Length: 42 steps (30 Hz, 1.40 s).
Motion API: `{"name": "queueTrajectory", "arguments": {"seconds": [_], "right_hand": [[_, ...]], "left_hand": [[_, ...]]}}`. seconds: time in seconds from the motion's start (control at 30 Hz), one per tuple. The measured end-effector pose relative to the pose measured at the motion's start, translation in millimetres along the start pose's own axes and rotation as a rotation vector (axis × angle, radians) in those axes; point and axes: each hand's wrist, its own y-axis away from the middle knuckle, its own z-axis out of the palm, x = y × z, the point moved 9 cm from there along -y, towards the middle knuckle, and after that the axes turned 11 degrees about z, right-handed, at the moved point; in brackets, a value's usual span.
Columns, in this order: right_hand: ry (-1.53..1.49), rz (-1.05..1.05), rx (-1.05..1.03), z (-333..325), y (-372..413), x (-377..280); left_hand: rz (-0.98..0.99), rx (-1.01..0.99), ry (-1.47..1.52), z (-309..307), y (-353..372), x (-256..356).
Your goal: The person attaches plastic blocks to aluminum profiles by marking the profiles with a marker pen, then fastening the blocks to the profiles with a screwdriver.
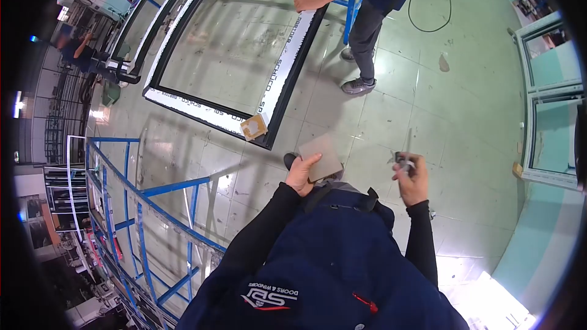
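My left hand (301,174) is closed on a flat, pale square piece (321,154), with the thumb across its face, close to my waist. Out to the right, my right hand (413,178) is closed around a small dark and metallic object (401,162) that I cannot make out. Ahead to the left lies a dark frame (202,110) with white printed film along its bars. On its near corner rests a small yellowish block (254,127) with a pale patch. Neither of my hands touches the frame.
A co-worker (373,24) stands beyond the frame with one hand on its right bar. Blue metal racks (177,189) stand at the left. White window frames (553,98) lean at the right. A cable (450,9) hangs at the top. Another person (76,49) is far left.
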Motion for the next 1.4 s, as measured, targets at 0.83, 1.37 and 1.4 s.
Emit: {"name": "queueTrajectory", "arguments": {"seconds": [0.83,1.37,1.4], "right_hand": [[-0.073,-0.009,-0.128,130,4,-36],[-0.024,0.028,-0.244,317,-8,-15],[0.033,-0.002,-0.245,320,-14,-10]], "left_hand": [[0.267,0.386,0.684,-220,-66,49],[0.029,0.22,0.179,-220,-69,91],[0.023,0.217,0.165,-218,-69,92]]}}
